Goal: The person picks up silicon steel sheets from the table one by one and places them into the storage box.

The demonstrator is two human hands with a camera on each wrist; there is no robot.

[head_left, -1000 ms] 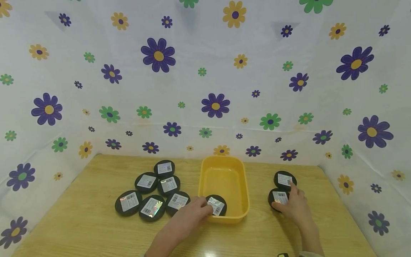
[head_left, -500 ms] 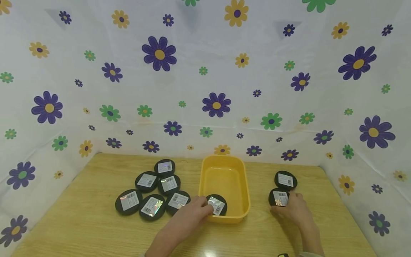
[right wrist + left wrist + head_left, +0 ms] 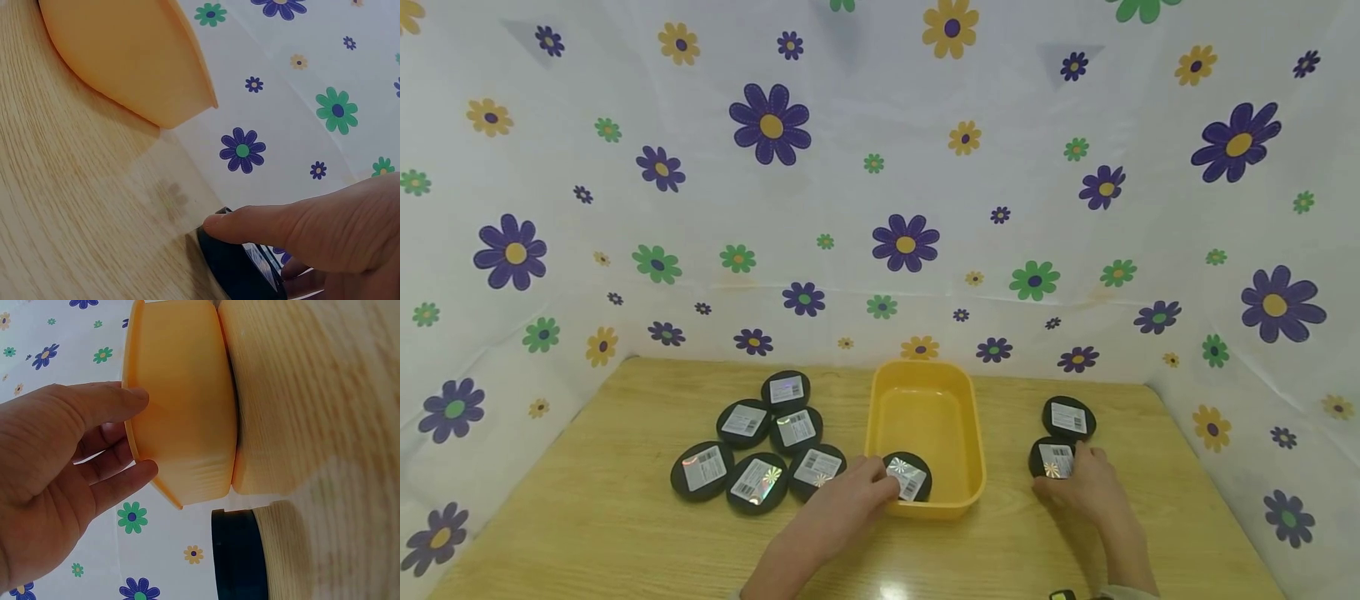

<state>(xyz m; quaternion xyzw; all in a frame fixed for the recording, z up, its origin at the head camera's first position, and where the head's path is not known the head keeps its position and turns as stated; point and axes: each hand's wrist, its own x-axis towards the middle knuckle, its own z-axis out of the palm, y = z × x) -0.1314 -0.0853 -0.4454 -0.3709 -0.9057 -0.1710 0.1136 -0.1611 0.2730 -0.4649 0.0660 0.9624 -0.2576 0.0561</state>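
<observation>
A yellow plastic tub (image 3: 977,433) stands mid-table. My left hand (image 3: 846,504) grips its front-left rim, thumb over the outer wall and other fingers at the rim, as the left wrist view shows. Inside that corner lies a thick black disc (image 3: 910,477) with a white barcode label, partly hidden by the fingers. To the right of the tub, my right hand (image 3: 1093,490) holds another labelled black disc (image 3: 1051,460) by its edge. In the right wrist view the thumb (image 3: 234,226) lies against the side of the disc (image 3: 234,265); the other fingers are mostly hidden.
Several more labelled black discs (image 3: 758,483) lie grouped left of the tub. One disc (image 3: 1069,418) sits just behind the held one. The wooden table (image 3: 625,533) ends at a white cloth backdrop (image 3: 850,192) with printed flowers. A small dark object (image 3: 1062,595) shows at the bottom edge.
My right index finger has come down from above the nearer right disc to its right side. My left hand has stayed at the tub's corner.
</observation>
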